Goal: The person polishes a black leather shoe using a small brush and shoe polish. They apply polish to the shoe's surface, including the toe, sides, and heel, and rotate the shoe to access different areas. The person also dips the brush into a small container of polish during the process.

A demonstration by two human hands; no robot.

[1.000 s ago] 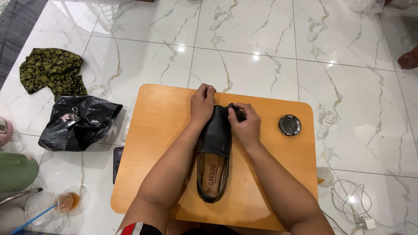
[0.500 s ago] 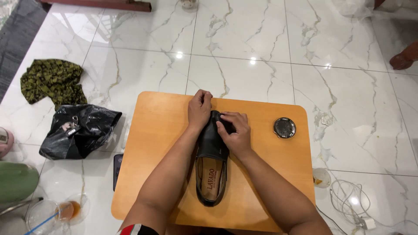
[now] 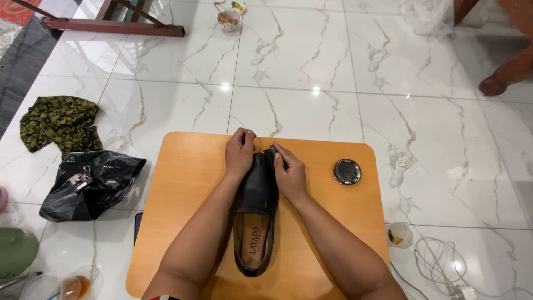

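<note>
A green patterned cloth (image 3: 58,122) is seen on the floor well to the left of the wooden board (image 3: 189,183), and a black plastic bag (image 3: 91,183) lies between that cloth and the board, near the board's left edge. A cup with brown liquid (image 3: 75,286) stands beyond the board's lower left corner. On the middle of the board a black shoe (image 3: 255,214) is laid, toe away from the person and opening upward. The toe is clasped from the left by the left hand (image 3: 240,154), its fingers curled shut against the leather. The right side of the toe is pressed by the right hand (image 3: 288,173), whose fingers are closed on a small dark item (image 3: 273,152); what that item is cannot be told. A round dark tin (image 3: 347,171) rests on the board near its right edge, apart from the shoe. White cables (image 3: 444,266) lie on the floor past the board's lower right corner.
</note>
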